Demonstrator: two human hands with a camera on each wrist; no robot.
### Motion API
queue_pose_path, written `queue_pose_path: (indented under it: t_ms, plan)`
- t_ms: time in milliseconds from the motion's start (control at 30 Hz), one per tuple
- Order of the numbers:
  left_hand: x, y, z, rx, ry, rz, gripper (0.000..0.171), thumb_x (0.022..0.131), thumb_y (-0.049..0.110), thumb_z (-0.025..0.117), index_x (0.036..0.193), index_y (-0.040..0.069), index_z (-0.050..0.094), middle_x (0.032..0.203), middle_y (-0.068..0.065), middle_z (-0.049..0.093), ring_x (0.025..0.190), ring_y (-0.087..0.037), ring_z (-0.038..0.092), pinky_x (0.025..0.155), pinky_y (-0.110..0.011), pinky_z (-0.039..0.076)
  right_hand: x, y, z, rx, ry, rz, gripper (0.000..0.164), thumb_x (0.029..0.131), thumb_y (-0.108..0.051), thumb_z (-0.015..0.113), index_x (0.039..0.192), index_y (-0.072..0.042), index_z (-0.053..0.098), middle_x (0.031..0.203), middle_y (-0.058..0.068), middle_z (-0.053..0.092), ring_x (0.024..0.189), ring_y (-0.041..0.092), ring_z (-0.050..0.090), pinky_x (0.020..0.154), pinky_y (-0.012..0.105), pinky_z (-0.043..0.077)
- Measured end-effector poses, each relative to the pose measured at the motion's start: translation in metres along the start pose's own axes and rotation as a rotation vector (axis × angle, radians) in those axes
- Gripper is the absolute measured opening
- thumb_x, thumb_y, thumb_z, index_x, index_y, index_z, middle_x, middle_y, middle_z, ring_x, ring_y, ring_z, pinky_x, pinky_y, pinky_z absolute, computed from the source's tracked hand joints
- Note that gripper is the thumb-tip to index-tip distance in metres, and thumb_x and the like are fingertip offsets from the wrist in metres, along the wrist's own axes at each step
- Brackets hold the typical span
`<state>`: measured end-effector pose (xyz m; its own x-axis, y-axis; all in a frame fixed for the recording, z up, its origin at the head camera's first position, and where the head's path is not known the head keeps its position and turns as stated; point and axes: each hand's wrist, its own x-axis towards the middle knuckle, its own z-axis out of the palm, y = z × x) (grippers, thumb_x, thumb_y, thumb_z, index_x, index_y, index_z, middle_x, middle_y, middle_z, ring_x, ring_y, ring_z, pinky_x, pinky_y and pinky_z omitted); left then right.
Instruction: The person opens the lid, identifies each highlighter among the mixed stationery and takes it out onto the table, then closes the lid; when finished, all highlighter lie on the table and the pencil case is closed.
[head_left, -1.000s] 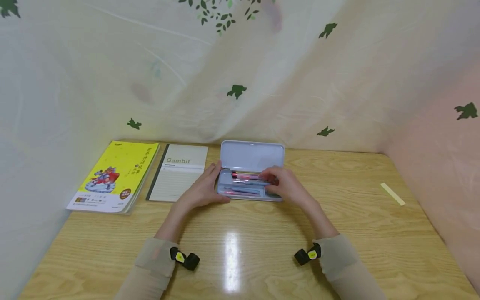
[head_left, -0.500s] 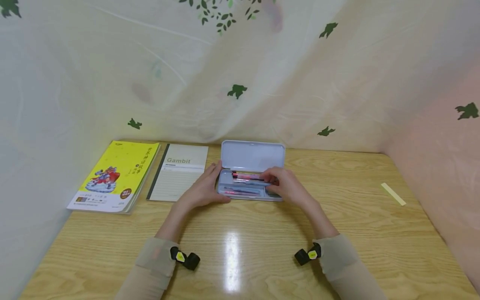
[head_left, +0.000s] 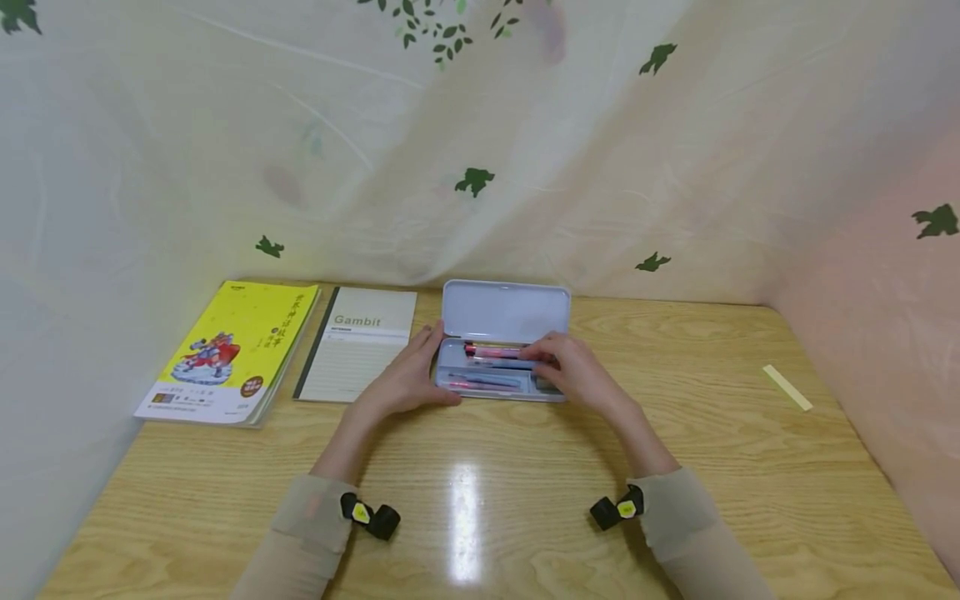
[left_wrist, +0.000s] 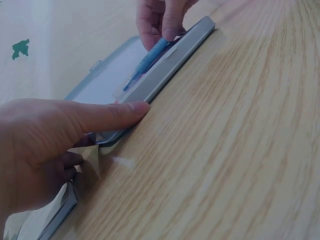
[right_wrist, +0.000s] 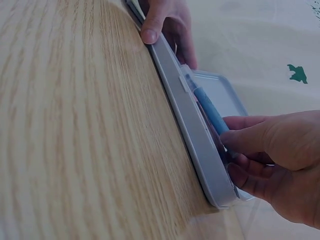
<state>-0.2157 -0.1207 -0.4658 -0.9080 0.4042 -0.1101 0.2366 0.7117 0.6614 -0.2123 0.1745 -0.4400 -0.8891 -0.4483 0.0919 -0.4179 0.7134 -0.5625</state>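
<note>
Blue pen [right_wrist: 210, 110] at the open pencil case [head_left: 506, 310], on the desk [head_left: 540, 492] straight ahead of the person. Long axis runs left to right, close to parallel with the case's front wall. Right hand [head_left: 572, 371] nearer: pinches the pen's right end between thumb and fingers; that end looks raised above the rim. Far end points toward the left hand [head_left: 405, 377], apart from it. Left hand spread, thumb against front wall, fingers along the case's left end. Pen's far-end contact: cannot tell.
</note>
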Motion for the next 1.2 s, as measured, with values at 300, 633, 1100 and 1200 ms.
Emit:
queue_pose_path:
  t_ms: [300, 633, 1100, 1200]
  plan:
    - [-0.001, 0.001, 0.000, -0.007, -0.002, -0.004, 0.127, 0.076, 0.040, 0.089, 0.166, 0.007, 0.006, 0.172, -0.024, 0.011, 0.161, -0.039, 0.012, 0.130, -0.054, 0.022, -0.001, 0.001, -0.001, 0.021, 0.024, -0.021, 0.022, 0.098, -0.005, 0.068, 0.116, -0.012, 0.078, 0.109, 0.007, 0.074, 0.097, 0.019, 0.064, 0.084, 0.035, 0.052]
    - [-0.001, 0.002, -0.001, -0.005, -0.005, -0.003, 0.128, 0.077, 0.041, 0.090, 0.166, 0.007, 0.005, 0.172, -0.024, 0.010, 0.161, -0.040, 0.012, 0.129, -0.054, 0.022, -0.001, 0.003, -0.004, 0.075, 0.046, -0.030, 0.021, 0.099, -0.006, 0.066, 0.115, -0.010, 0.078, 0.111, 0.008, 0.076, 0.103, 0.022, 0.068, 0.089, 0.042, 0.056]
    - [0.000, 0.001, -0.001, -0.007, -0.001, 0.000, 0.128, 0.077, 0.040, 0.090, 0.166, 0.008, 0.005, 0.173, -0.022, 0.011, 0.161, -0.039, 0.012, 0.130, -0.054, 0.021, -0.003, 0.013, -0.017, 0.164, 0.053, 0.017, 0.021, 0.100, -0.009, 0.066, 0.116, -0.010, 0.078, 0.115, 0.010, 0.075, 0.103, 0.022, 0.067, 0.090, 0.037, 0.056]
    - [0.001, 0.000, -0.001, -0.008, -0.005, -0.003, 0.128, 0.076, 0.040, 0.090, 0.166, 0.009, 0.004, 0.173, -0.022, 0.010, 0.161, -0.038, 0.011, 0.130, -0.054, 0.021, -0.007, 0.018, -0.022, 0.168, 0.061, 0.016, 0.020, 0.100, -0.010, 0.066, 0.116, -0.009, 0.077, 0.115, 0.011, 0.075, 0.102, 0.023, 0.068, 0.089, 0.033, 0.057]
